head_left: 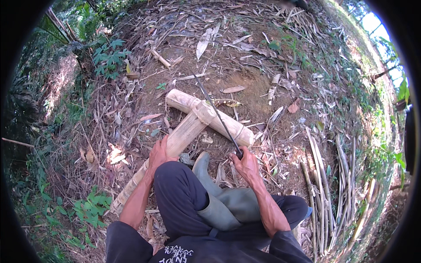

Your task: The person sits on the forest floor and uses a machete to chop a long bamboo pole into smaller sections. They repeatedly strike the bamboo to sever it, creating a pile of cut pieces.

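A thick pale bamboo pole (182, 133) runs up from the lower left beside my knee. Its far end rests across a shorter bamboo piece (231, 127) lying on the ground. My left hand (158, 151) grips the pole partway along, thumb side toward the far end. In my right hand (246, 165) is the dark handle of a machete (215, 109). Its long, thin blade points away and to the left, passing over the shorter piece just right of the pole's end. Whether the blade touches the bamboo I cannot tell.
My legs are folded close in, with green rubber boots (223, 206) near the bamboo. Several long, thin sticks (322, 188) lie at the right. Dry leaves and bamboo scraps litter the sloping soil. Green plants (92, 204) grow at the left.
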`<state>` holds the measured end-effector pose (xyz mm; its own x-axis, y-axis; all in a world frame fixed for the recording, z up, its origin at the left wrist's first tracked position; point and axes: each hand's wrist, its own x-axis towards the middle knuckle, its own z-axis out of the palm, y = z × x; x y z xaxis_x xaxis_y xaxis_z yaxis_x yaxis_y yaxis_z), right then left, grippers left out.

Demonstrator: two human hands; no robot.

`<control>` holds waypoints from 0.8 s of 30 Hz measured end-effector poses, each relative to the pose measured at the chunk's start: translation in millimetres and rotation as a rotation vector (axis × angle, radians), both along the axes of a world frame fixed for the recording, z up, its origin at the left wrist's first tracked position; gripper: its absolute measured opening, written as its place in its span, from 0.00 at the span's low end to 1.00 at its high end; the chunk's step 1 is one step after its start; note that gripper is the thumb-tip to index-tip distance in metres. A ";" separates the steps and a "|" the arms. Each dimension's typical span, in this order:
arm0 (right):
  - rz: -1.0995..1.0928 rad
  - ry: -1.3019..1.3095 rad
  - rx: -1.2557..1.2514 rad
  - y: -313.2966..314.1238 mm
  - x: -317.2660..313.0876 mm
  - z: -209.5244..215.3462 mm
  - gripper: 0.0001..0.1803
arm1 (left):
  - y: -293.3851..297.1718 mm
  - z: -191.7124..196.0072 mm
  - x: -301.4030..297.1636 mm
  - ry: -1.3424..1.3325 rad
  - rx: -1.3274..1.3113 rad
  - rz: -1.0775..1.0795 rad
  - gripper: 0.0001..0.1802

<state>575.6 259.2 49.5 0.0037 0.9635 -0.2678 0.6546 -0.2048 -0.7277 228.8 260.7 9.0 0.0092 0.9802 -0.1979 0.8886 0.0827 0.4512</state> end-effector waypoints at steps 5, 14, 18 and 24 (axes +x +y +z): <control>-0.048 -0.022 -0.005 -20.2 -4.4 5.8 0.22 | 4.4 22.0 -36.0 -0.087 -0.133 -0.119 0.61; -0.174 -0.075 -0.092 -13.6 5.5 3.8 0.23 | 24.5 36.2 -32.4 -0.075 -0.193 -0.196 0.63; -0.094 -0.044 -0.014 -13.7 -2.3 -12.6 0.21 | 40.6 21.2 -42.4 -0.076 -0.206 -0.203 0.61; 0.019 -0.034 0.097 18.4 -13.3 -28.9 0.21 | 66.4 -3.3 -51.7 -0.180 -0.266 -0.186 0.60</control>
<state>562.3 277.6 20.6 -0.0076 0.9848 -0.1734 0.6828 -0.1216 -0.7204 177.1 327.1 5.6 0.2399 0.8729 -0.4249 0.8078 0.0632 0.5860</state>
